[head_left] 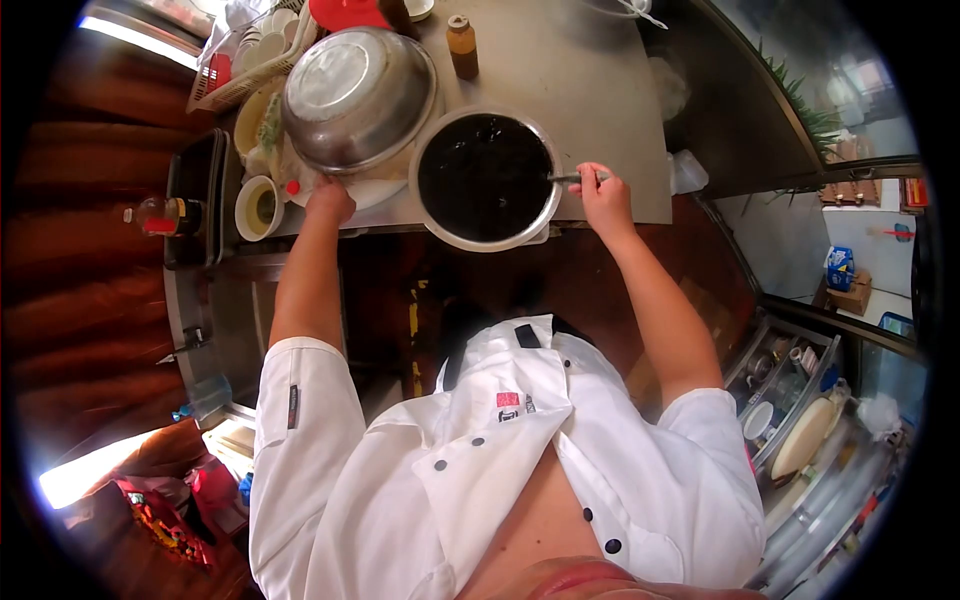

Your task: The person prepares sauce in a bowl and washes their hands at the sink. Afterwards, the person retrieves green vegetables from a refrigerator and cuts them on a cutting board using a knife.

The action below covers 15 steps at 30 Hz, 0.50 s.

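Note:
A wide metal bowl of dark, nearly black liquid [485, 178] sits at the table's front edge. My right hand [604, 196] is closed round the thin handle of a metal utensil [564, 178] at the bowl's right rim. The utensil's working end is hidden in the liquid, so I cannot tell its kind. My left hand [332, 199] is closed at the near edge of a large upturned metal bowl [355, 100], above a white round board [375, 193]. What its fingers grip, if anything, is hidden. A small red cap [292, 187] is just left of that hand.
A brown sauce bottle [462, 48] stands behind the bowls. On the left are a cream tub [259, 209], dark stacked trays [193, 200] and a dish basket [250, 75]. Glass-fronted shelves [800, 400] stand low on the right. The steel table [600, 110] extends back right.

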### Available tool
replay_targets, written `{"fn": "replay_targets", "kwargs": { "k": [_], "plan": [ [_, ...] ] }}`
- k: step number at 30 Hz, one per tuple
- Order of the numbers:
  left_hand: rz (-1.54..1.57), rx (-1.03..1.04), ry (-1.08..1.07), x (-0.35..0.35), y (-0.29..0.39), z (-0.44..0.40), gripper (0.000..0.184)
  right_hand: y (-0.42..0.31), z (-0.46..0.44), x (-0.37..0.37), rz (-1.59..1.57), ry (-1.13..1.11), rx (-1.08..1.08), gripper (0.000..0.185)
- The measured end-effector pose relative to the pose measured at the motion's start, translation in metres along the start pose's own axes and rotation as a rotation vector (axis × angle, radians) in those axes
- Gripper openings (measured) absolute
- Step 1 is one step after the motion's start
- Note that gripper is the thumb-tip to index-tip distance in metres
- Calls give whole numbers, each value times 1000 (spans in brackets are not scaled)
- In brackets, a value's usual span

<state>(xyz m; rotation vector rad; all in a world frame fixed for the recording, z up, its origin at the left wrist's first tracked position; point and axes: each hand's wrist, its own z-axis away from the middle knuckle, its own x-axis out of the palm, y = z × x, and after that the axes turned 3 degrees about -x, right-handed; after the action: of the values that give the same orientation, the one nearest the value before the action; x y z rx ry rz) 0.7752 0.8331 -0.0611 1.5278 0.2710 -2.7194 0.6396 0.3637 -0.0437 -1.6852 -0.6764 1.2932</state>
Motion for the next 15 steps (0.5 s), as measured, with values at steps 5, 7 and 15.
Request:
{"fn": "replay_targets", "kwargs": {
  "k": [5,7,15],
  "plan": [
    [-37,22,45,21,-10,-20,64,6,22,3,-186,-143,137,31],
    [-62,38,55,20,-9,-24,65,13,26,9,-313,-129,146,32],
    [-65,64,152,39,-17,-32,66,16,46,21,-364,41,209,32]
  ]
}}
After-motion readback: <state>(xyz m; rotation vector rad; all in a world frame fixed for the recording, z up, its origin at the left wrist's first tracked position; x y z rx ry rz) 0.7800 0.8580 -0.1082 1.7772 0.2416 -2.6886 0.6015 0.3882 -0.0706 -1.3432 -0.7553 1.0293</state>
